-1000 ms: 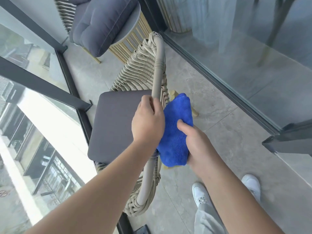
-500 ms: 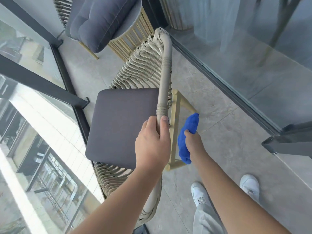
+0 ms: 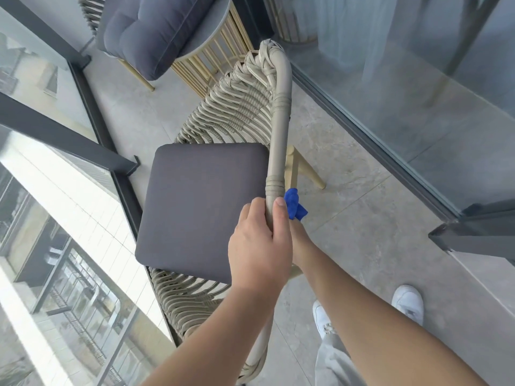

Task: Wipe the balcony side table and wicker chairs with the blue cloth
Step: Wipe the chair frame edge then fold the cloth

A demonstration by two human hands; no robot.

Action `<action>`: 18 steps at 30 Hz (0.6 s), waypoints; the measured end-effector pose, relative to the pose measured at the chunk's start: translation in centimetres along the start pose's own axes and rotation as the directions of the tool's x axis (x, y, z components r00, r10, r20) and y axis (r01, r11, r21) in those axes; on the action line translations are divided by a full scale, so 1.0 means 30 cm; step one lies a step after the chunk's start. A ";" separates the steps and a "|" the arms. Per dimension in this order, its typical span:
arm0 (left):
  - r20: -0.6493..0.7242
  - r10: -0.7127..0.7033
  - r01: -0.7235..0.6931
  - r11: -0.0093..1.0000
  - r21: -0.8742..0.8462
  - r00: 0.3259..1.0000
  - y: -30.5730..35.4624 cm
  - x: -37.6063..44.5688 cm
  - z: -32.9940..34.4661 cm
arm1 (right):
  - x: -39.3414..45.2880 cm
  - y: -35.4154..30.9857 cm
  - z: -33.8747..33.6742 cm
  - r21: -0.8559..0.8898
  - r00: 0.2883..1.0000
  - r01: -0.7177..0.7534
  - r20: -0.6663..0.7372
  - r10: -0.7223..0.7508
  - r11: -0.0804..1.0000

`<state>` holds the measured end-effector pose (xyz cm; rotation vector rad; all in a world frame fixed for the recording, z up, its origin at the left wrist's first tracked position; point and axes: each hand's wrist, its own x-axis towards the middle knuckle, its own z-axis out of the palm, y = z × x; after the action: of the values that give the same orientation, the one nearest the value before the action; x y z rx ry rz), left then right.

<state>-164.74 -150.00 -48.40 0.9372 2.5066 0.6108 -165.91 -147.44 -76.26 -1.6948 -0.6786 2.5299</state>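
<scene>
Wiping the wicker chair's outer frame

The left hand is gripping the wicker chair top rail, likely steadying it, while the right hand, mostly hidden behind it, is working the blue cloth just right of the rail; its grip cannot be told

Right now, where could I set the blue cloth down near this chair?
The dark seat cushion is bare, bordered by the wicker back and the rail the left hand grips. Floor tile between chair leg and glass door is free. Crowded: the side table, under the other chair's cushion.
</scene>
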 end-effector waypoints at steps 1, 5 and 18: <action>0.000 0.000 0.000 1.000 0.001 1.000 0.001 0.002 -0.001 | 0.019 0.005 -0.017 -0.030 1.000 -0.023 -0.006 0.023 0.999; -0.003 0.003 -0.003 1.000 0.015 1.000 0.003 0.012 0.000 | -0.234 -0.097 -0.006 0.022 1.000 -0.006 0.003 0.006 1.000; -0.039 -0.014 0.016 0.998 0.060 0.999 0.001 -0.001 0.003 | -0.742 -0.236 -0.033 0.125 0.963 0.235 0.105 -0.249 0.964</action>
<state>-164.65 -149.98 -48.43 0.9355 2.5770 0.5571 -157.48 -146.34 -54.48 -1.3427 -0.6897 2.4602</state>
